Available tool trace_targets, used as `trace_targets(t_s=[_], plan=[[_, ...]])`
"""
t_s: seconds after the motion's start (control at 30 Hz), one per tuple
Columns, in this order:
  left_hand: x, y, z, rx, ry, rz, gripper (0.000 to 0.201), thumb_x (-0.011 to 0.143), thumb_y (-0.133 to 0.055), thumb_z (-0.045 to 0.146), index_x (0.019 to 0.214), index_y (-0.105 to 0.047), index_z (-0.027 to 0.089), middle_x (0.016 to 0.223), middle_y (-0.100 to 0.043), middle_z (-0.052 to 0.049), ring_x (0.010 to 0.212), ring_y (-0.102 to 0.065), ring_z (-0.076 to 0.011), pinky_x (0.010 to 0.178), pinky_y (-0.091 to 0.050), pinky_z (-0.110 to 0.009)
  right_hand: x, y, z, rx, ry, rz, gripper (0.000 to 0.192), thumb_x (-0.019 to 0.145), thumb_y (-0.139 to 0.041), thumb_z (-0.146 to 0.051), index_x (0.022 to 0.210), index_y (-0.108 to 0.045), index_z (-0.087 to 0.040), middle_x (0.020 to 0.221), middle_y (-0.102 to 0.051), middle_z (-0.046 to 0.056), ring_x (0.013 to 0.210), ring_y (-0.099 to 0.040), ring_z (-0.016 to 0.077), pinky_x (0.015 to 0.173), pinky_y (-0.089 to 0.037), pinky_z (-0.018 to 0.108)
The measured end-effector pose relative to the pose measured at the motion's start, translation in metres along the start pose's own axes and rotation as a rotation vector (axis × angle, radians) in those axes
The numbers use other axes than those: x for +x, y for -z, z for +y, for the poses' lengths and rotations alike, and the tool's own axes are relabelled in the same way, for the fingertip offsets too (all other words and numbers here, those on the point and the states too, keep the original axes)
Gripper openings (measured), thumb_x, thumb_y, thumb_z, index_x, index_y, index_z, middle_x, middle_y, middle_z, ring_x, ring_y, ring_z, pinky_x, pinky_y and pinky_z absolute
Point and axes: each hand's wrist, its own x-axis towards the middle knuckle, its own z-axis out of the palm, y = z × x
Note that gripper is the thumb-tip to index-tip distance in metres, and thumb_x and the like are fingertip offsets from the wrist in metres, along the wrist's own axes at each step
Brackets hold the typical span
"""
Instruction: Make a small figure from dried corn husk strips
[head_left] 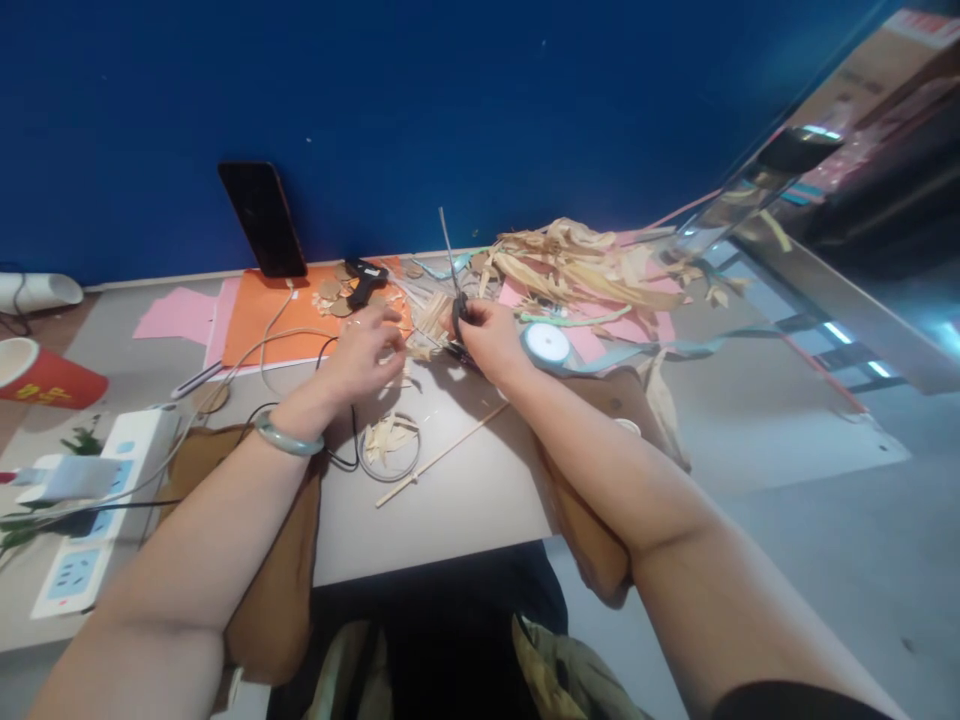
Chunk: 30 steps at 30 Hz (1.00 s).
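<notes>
My right hand (489,337) grips black-handled scissors (453,280) with the blades pointing up and away. My left hand (365,352) pinches a small bundle of pale dried husk strips (429,322) right beside the scissors. A green bangle (288,437) circles my left wrist. Both hands meet over the grey table (465,500) near its far edge. A wire ring holding husk scraps (388,442) and a thin wooden stick (439,457) lie just in front of my hands.
A pile of dried husks (577,262), a ribbon spool (547,343), an orange sheet (281,310) with a black glue gun (365,280) and a leaning phone (263,219) line the back. A power strip (97,500) and red cup (45,378) sit at left.
</notes>
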Motion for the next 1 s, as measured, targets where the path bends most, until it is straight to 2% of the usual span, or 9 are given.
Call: trace_targets(t_s=[0.13, 0.23, 0.3, 0.4, 0.5, 0.6, 0.77, 0.9, 1.0], plan=[[0.0, 0.017, -0.005, 0.159, 0.207, -0.079, 0.012, 0.072, -0.058, 0.025, 0.07, -0.064, 0.016, 0.123, -0.054, -0.013, 0.122, -0.042, -0.034, 0.101, -0.027, -0.053, 0.0, -0.001, 0.0, -0.001, -0.015, -0.015, 0.025, 0.063, -0.064, -0.039, 0.062, -0.06, -0.014, 0.059, -0.055, 0.0, 0.058, -0.048, 0.0117, 0.056, -0.038, 0.026], [-0.002, 0.022, -0.008, 0.179, 0.272, -0.201, 0.016, 0.071, -0.059, 0.025, 0.079, -0.068, 0.016, 0.123, -0.055, -0.013, 0.119, -0.045, -0.0353, 0.1, -0.027, -0.054, 0.0, -0.001, 0.001, -0.002, -0.027, -0.023, 0.025, 0.063, -0.066, -0.039, 0.062, -0.061, -0.014, 0.059, -0.055, 0.0, 0.057, -0.048, 0.0114, 0.056, -0.038, 0.026], [-0.002, 0.024, -0.009, 0.171, 0.264, -0.208, 0.027, 0.073, -0.057, 0.026, 0.095, -0.068, 0.017, 0.12, -0.056, -0.013, 0.116, -0.048, -0.0332, 0.099, -0.028, -0.052, 0.0, 0.0, 0.002, -0.006, -0.023, -0.022, 0.025, 0.062, -0.066, -0.038, 0.062, -0.061, -0.014, 0.06, -0.057, 0.0, 0.057, -0.049, 0.0114, 0.056, -0.039, 0.026], [-0.002, 0.021, -0.007, 0.144, 0.155, -0.218, 0.039, 0.075, -0.057, 0.031, 0.111, -0.061, 0.018, 0.117, -0.058, -0.011, 0.114, -0.049, -0.0298, 0.098, -0.031, -0.046, 0.001, 0.001, 0.002, -0.021, -0.01, -0.023, 0.024, 0.063, -0.066, -0.037, 0.062, -0.061, -0.014, 0.06, -0.058, 0.001, 0.057, -0.049, 0.0113, 0.056, -0.039, 0.026], [-0.003, 0.013, -0.005, 0.13, 0.037, -0.316, 0.037, 0.072, -0.061, 0.032, 0.107, -0.062, 0.021, 0.113, -0.06, -0.008, 0.112, -0.05, -0.0288, 0.095, -0.032, -0.043, 0.001, 0.002, 0.001, -0.027, 0.002, -0.023, 0.024, 0.063, -0.066, -0.037, 0.062, -0.06, -0.014, 0.058, -0.056, 0.0, 0.055, -0.047, 0.0104, 0.055, -0.038, 0.025], [-0.004, 0.004, -0.006, 0.111, 0.008, -0.35, 0.027, 0.075, -0.059, 0.029, 0.1, -0.065, 0.022, 0.107, -0.063, -0.007, 0.106, -0.054, -0.0269, 0.092, -0.031, -0.042, 0.0, 0.002, 0.001, -0.031, -0.008, -0.022, 0.025, 0.063, -0.067, -0.038, 0.061, -0.059, -0.014, 0.056, -0.054, -0.001, 0.054, -0.045, 0.01, 0.053, -0.037, 0.025], [-0.003, 0.002, -0.011, 0.145, 0.055, -0.313, 0.022, 0.085, -0.05, 0.032, 0.09, -0.067, 0.02, 0.095, -0.066, -0.008, 0.097, -0.057, -0.0246, 0.089, -0.031, -0.041, -0.002, 0.002, -0.001, -0.02, -0.055, -0.029, 0.025, 0.063, -0.067, -0.038, 0.063, -0.06, -0.014, 0.057, -0.056, 0.0, 0.054, -0.046, 0.0107, 0.052, -0.037, 0.025], [-0.003, 0.005, -0.014, 0.161, 0.105, -0.299, 0.027, 0.085, -0.054, 0.043, 0.087, -0.067, 0.019, 0.094, -0.067, -0.009, 0.096, -0.057, -0.0255, 0.087, -0.033, -0.04, -0.004, 0.002, -0.005, -0.032, -0.067, -0.038, 0.025, 0.062, -0.068, -0.038, 0.063, -0.061, -0.014, 0.056, -0.055, -0.001, 0.054, -0.046, 0.0105, 0.054, -0.037, 0.025], [-0.004, 0.003, -0.017, 0.134, 0.125, -0.275, 0.031, 0.081, -0.058, 0.047, 0.094, -0.066, 0.019, 0.097, -0.067, -0.009, 0.099, -0.057, -0.0261, 0.088, -0.033, -0.04, -0.004, 0.002, -0.007, -0.029, -0.078, -0.041, 0.025, 0.061, -0.069, -0.038, 0.062, -0.061, -0.014, 0.055, -0.054, -0.002, 0.053, -0.045, 0.0101, 0.053, -0.036, 0.025]])
